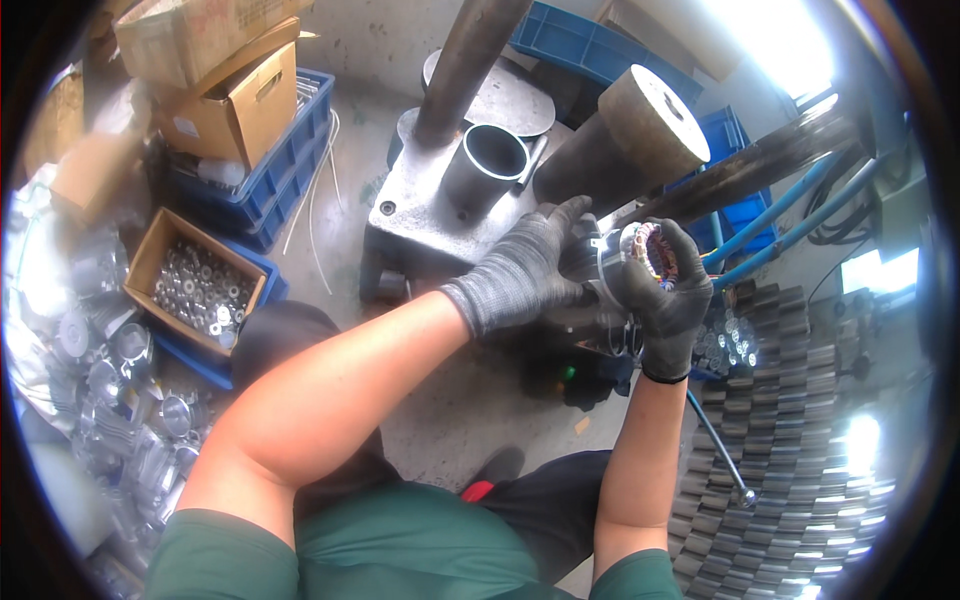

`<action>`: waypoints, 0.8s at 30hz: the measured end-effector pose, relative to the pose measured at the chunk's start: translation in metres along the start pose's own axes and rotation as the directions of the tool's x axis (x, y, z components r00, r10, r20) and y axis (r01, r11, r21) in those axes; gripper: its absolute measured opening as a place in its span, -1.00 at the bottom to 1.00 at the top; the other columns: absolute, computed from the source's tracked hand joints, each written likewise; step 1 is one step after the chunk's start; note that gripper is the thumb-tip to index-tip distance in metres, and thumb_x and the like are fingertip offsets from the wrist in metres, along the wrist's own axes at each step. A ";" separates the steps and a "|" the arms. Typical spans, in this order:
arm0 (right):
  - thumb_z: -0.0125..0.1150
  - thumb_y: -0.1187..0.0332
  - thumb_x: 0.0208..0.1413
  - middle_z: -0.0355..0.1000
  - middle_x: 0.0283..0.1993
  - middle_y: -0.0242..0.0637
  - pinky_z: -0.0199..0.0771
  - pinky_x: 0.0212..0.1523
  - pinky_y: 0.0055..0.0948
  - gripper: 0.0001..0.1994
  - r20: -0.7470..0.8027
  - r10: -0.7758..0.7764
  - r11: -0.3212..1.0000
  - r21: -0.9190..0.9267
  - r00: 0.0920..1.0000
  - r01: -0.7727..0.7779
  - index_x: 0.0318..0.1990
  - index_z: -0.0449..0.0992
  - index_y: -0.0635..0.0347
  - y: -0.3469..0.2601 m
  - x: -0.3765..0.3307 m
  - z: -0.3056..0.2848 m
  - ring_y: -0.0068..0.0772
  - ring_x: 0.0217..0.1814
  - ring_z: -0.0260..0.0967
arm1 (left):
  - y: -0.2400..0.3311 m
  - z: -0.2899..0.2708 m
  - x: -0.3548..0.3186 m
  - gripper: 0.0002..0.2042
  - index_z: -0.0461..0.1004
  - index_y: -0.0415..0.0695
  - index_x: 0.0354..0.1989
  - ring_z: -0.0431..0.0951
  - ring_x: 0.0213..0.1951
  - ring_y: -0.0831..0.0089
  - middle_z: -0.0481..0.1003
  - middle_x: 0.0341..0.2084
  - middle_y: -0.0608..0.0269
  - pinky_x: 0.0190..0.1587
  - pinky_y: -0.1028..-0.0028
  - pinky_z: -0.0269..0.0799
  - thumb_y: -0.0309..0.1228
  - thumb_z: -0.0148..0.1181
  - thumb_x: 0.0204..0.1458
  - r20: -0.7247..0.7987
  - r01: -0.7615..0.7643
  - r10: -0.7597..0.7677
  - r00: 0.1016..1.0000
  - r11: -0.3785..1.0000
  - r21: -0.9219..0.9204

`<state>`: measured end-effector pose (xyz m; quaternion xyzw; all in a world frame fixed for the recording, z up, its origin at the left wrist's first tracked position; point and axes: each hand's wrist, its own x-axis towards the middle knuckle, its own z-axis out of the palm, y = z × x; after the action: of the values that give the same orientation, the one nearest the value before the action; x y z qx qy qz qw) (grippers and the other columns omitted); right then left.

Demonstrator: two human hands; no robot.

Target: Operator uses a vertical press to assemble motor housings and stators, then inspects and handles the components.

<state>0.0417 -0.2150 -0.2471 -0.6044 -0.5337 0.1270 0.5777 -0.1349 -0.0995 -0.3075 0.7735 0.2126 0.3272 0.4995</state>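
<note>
My left hand (522,268), in a grey knit glove, has its thumb and fingers around a grey metal cylinder (607,262) that lies on its side. My right hand (672,305), gloved alike, grips a motor stator (656,252) with copper-coloured windings showing at its open end. The stator lines up against the cylinder's right end; my fingers partly hide where the two meet. Just beyond the hands stands a metal press fixture (410,205) with an upright hollow sleeve (485,168), and a thick dark ram cylinder (625,135) hangs over its right side.
Stacked metal sleeves (760,440) fill the lower right, with a metal lever (728,468) in front. At left, a cardboard box (190,285) holds small metal parts, beside loose castings (120,400). Blue crates (268,190) carry cartons behind. Blue hoses (790,230) run right of my hands.
</note>
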 end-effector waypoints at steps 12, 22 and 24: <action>0.63 0.37 -0.01 0.45 0.23 -0.20 0.52 0.32 -0.26 -0.35 0.127 -0.021 0.980 -0.191 0.992 0.046 0.28 0.54 0.29 0.018 -0.004 -0.012 -0.28 0.26 0.49 | -0.007 0.002 0.000 0.18 0.08 -0.23 0.61 0.46 0.38 0.05 0.47 0.29 -0.07 0.48 0.23 0.36 -0.13 0.72 -0.17 0.000 0.001 -0.001 1.000 0.997 0.072; 0.22 0.17 0.48 0.47 0.35 -0.17 0.45 0.41 -0.25 -0.42 -0.044 0.227 0.901 0.389 0.973 -0.193 0.49 0.32 0.33 0.015 -0.008 -0.021 -0.32 0.38 0.44 | 0.018 -0.002 -0.004 0.21 0.08 -0.24 0.61 0.41 0.42 -0.01 0.39 0.36 -0.21 0.51 0.16 0.33 -0.14 0.75 -0.21 -0.014 0.046 -0.045 0.999 0.988 0.148; 0.20 0.20 0.48 0.47 0.34 -0.14 0.45 0.41 -0.25 -0.46 0.013 0.338 0.868 0.383 0.941 -0.317 0.46 0.34 0.34 0.018 -0.011 -0.024 -0.30 0.37 0.45 | 0.018 0.009 -0.006 0.22 0.11 -0.26 0.59 0.40 0.42 -0.04 0.37 0.36 -0.21 0.51 0.16 0.33 -0.15 0.78 -0.26 -0.038 0.062 -0.056 0.998 0.985 0.161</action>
<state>0.0649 -0.2335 -0.2601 -0.5660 -0.3729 0.3073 0.6680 -0.1325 -0.1166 -0.2955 0.7995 0.2696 0.3066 0.4406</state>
